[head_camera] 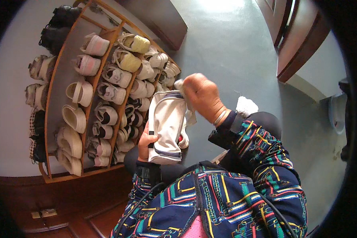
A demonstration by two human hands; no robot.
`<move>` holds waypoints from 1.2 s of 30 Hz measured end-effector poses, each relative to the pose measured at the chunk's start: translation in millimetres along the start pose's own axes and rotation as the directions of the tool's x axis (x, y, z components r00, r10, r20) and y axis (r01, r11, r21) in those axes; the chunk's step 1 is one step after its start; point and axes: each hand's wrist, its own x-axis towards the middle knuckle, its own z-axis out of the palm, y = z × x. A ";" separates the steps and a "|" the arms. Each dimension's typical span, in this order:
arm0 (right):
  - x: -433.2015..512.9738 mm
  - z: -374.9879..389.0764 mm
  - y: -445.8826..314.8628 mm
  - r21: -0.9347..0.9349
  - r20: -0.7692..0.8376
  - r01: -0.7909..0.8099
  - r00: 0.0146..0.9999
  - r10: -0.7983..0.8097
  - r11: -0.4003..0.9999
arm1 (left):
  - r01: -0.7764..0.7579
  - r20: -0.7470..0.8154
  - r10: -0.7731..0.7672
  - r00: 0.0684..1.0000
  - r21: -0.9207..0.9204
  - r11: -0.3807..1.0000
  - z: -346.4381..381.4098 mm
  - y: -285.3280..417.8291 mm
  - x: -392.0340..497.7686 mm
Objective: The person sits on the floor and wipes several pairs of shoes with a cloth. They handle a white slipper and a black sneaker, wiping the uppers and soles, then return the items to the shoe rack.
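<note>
My left hand (145,142) grips a cream zippered pouch (168,122) by its left side, the thumb pressed on the front panel. Dark zips run along the pouch's upper and lower ends. Near its top right corner is my right hand (201,96), slightly blurred and closed around a pale cloth (191,116), which hangs below the fingers. Whether the cloth touches the pouch is hard to tell. Partly hidden behind the pouch is a whitish item with a red spot (183,137), perhaps a shoe.
At the left stands a wooden shoe rack (89,117) filled with several rows of shoes. A crumpled white cloth (246,106) appears beyond my right forearm, beside my dark-clad knee (266,123). Dark wooden door frames (303,50) and a pale basin (336,114) are at the right.
</note>
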 end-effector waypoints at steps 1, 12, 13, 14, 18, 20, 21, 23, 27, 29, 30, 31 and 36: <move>3.7 -0.7 3.0 0.150 -0.036 -0.118 0.992 0.124 0.982 | -0.007 0.021 0.007 1.000 0.008 1.000 -1.6 1.3 -0.1; 4.8 -5.1 8.7 0.050 0.029 -0.040 0.999 0.039 0.998 | -0.041 0.113 0.037 0.993 0.031 0.999 2.4 3.0 -0.7; 5.4 -5.1 9.7 0.093 0.019 0.024 0.999 -0.026 0.995 | -0.029 0.111 0.023 0.994 0.052 0.998 2.7 3.9 -0.9; 4.1 -4.9 9.4 0.120 0.130 0.115 0.983 -0.130 0.986 | -0.023 0.108 0.016 0.994 0.064 0.998 3.5 4.1 -1.6; 3.7 -4.5 9.3 -0.052 0.186 0.136 0.975 -0.124 0.989 | -0.009 0.119 0.005 0.993 0.039 0.999 9.5 4.5 -1.4; 4.7 -4.8 9.6 -0.040 0.017 -0.019 1.000 0.020 0.999 | -0.033 0.063 0.028 0.998 0.068 0.997 11.3 6.3 -1.2; 4.8 -4.3 9.4 0.022 0.021 0.065 0.998 -0.065 0.998 | -0.039 0.071 0.034 0.997 0.068 0.997 11.7 7.3 -1.0; 4.5 -3.8 10.0 0.137 -0.035 0.162 0.987 -0.159 0.977 | -0.065 0.064 0.061 0.996 0.051 0.997 11.6 8.5 -1.7; -4.1 -0.9 9.8 -0.060 0.269 -0.009 0.963 0.025 0.998 | -0.033 0.016 0.031 0.999 0.130 0.991 9.2 9.1 -2.4; -5.2 -0.6 12.6 0.004 0.138 -0.066 0.988 0.065 0.998 | -0.047 0.023 0.045 0.999 0.103 0.994 8.1 9.9 -1.2; -5.2 -0.6 13.9 0.023 0.067 -0.108 0.992 0.106 0.994 | -0.064 0.047 0.060 0.997 0.080 0.995 7.9 10.6 0.2; -5.3 0.1 14.4 0.064 0.126 -0.018 0.992 0.009 0.998 | -0.072 0.018 0.071 0.997 0.070 0.995 7.9 10.8 0.1; -12.1 8.2 1.9 0.149 0.262 0.135 0.950 -0.171 0.980 | -0.081 0.078 0.076 0.994 0.069 0.994 12.3 7.4 1.6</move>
